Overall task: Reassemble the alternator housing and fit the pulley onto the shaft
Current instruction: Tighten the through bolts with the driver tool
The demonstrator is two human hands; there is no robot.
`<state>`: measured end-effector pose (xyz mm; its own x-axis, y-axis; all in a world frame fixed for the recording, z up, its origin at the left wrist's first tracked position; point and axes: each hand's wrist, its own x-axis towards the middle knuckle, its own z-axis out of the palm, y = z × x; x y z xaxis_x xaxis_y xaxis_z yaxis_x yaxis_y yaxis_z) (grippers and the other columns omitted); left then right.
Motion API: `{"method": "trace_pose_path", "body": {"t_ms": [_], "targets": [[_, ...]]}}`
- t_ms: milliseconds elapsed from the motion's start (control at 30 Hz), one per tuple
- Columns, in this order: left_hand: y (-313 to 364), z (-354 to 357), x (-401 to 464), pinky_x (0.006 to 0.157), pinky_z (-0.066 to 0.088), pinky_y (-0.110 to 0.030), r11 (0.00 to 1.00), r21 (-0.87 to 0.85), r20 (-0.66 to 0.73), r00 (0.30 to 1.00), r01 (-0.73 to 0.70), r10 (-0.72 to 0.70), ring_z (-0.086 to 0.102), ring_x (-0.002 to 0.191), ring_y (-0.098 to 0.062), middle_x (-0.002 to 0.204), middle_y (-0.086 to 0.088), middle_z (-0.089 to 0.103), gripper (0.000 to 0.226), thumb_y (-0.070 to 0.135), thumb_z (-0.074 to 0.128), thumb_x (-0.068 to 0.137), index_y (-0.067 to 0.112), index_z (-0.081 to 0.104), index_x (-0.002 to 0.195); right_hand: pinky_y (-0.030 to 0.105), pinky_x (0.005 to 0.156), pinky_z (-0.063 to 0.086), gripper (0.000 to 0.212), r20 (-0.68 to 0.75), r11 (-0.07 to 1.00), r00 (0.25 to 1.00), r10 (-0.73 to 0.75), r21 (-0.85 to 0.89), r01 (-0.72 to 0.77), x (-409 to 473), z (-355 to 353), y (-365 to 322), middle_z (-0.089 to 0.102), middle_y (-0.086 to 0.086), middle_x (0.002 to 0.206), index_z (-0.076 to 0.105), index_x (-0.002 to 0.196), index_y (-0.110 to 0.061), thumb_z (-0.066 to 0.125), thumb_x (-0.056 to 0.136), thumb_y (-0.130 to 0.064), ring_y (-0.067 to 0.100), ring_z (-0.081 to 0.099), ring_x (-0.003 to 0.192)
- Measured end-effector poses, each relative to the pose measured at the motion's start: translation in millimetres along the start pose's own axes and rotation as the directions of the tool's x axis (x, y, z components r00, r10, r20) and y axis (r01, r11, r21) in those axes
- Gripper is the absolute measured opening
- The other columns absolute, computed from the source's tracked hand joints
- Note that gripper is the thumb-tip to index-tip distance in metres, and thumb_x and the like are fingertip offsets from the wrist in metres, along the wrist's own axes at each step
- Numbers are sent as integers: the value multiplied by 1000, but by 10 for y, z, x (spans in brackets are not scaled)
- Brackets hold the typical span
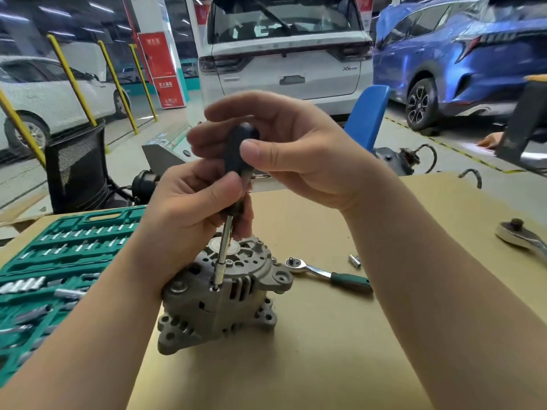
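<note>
Ratchet (pixel 327 273) beside alternator (pixel 219 300) (socket tray (pixel 53 261) opposite)

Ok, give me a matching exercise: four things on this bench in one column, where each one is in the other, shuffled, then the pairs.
Things:
1. nut driver
2. green-handled ratchet
3. socket set case
4. alternator

Places:
A. open at the bench's left edge
B. lying flat, right of the alternator
C. standing on the cardboard, centre
D. upright in both hands, tip in a housing bolt hole

Pairs: 1-D, 2-B, 3-A, 4-C
</note>
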<state>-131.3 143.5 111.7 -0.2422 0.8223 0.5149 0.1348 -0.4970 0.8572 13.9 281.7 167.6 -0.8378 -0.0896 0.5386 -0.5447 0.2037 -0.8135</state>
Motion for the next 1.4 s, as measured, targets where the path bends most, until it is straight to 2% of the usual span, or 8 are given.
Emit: {"method": "trace_pose_path", "body": {"t_ms": [167, 300, 500, 700, 967, 1200, 1267, 1400], "targets": [[3, -19, -9, 54, 54, -34, 993, -99, 112, 992, 64, -53, 63, 53, -31, 70, -18, 67, 18, 28, 70, 95, 12, 78, 92, 71, 113, 44, 30, -102, 999, 994, 30, -27, -33, -28, 4, 65, 67, 24, 119, 57, 130, 4, 51, 102, 11, 62, 56, 129], [19, -74, 42, 70, 60, -40, 985, -123, 128, 986, 122, -106, 73, 75, -35, 88, -21, 76, 30, 38, 72, 94, 11, 81, 104, 42, 88, 64, 18, -400, 978, 914, 61, -160, -136, -114, 184, -30, 76, 20, 106, 69, 117, 4, 66, 100, 2, 32, 76, 100], [-17, -48, 55, 76, 62, -39, 993, 119, 89, 996, 10, -21, 76, 82, -28, 90, -18, 79, 24, 33, 77, 94, 12, 84, 104, 45, 80, 64, 10, -671, 809, 726, -150, -506, -301, -144, 519, -29, 78, 0, 86, 76, 99, -16, 78, 96, -25, 20, 76, 84], [-1, -52, 24, 83, 61, -44, 993, 121, 149, 988, 12, -30, 72, 77, -36, 77, -16, 75, 24, 31, 74, 95, 12, 81, 83, 43, 92, 55, 37, -366, 963, 923, 122, 268, -21, 103, 392, -61, 71, 16, 100, 69, 102, -5, 47, 109, -33, 33, 69, 95], [116, -490, 10, 93, 65, -39, 938, 329, 304, 927, 112, -218, 81, 99, -24, 105, -11, 84, 40, 56, 86, 83, 24, 87, 107, 29, 52, 49, 71, -200, 846, 954, 221, 526, -86, 335, 345, -34, 32, 0, 38, 42, 46, -17, 32, 114, -36, 15, 33, 32], [66, -373, -31, 76, 61, -24, 948, 309, 352, 916, 80, -192, 78, 79, -19, 89, -14, 82, 16, 16, 92, 86, 8, 85, 99, 27, 44, 40, 55, -911, 983, 370, 181, 168, -70, 332, 755, -57, 37, -4, 45, 42, 60, -20, 57, 108, -43, 16, 32, 38], [62, -321, -44, 73, 60, -32, 957, 287, 346, 926, 52, -154, 72, 71, -25, 81, -21, 78, 17, 8, 84, 89, -7, 80, 96, 32, 52, 45, 52, -874, 988, 461, 153, 131, -80, 284, 767, -68, 43, -2, 50, 50, 65, -18, 56, 108, -47, 18, 39, 44], [72, -337, -110, 73, 58, -32, 976, 215, 325, 942, 12, -84, 69, 66, -26, 75, -17, 75, 9, 3, 74, 92, -5, 78, 90, 55, 96, 49, 24, -393, 960, 907, 154, 276, -43, 24, 584, -143, 63, 15, 99, 55, 128, -7, 43, 109, -19, 34, 63, 96]]}}
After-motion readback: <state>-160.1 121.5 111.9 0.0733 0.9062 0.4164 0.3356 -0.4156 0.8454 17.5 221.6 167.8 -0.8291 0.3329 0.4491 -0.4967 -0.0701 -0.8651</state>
